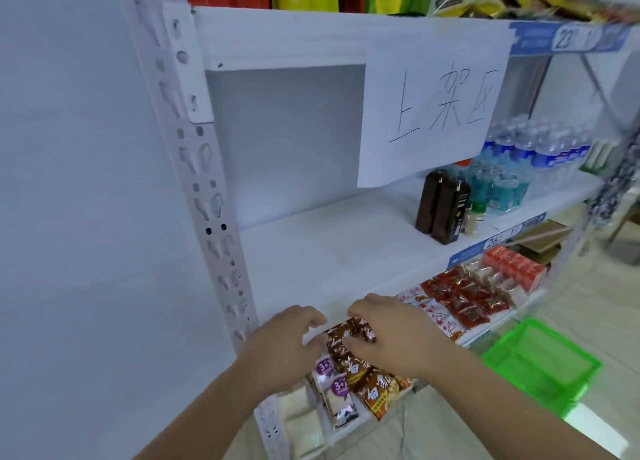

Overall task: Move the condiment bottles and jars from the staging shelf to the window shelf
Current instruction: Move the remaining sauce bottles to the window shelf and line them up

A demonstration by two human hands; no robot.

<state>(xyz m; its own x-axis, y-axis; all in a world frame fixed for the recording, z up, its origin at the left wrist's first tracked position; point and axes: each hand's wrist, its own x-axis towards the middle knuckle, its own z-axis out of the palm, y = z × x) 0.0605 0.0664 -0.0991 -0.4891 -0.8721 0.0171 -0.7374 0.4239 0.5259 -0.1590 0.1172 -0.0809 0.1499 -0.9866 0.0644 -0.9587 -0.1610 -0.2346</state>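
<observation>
bottles (441,210) upright on shelf (311,251), right side, jars (475,219) just beside | likely heavy, rigid, slick: grip mid-body | left hand (287,343) loosely curled, empty | right hand (393,336) pinching snack pack (348,333)

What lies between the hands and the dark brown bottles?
Nothing: the white shelf is bare from the left hand and right hand to the dark brown bottles, head view.

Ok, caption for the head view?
At the low shelf the right hand grips a brown packet, left hand beside it; dark bottles stand untouched on the shelf above.
</observation>
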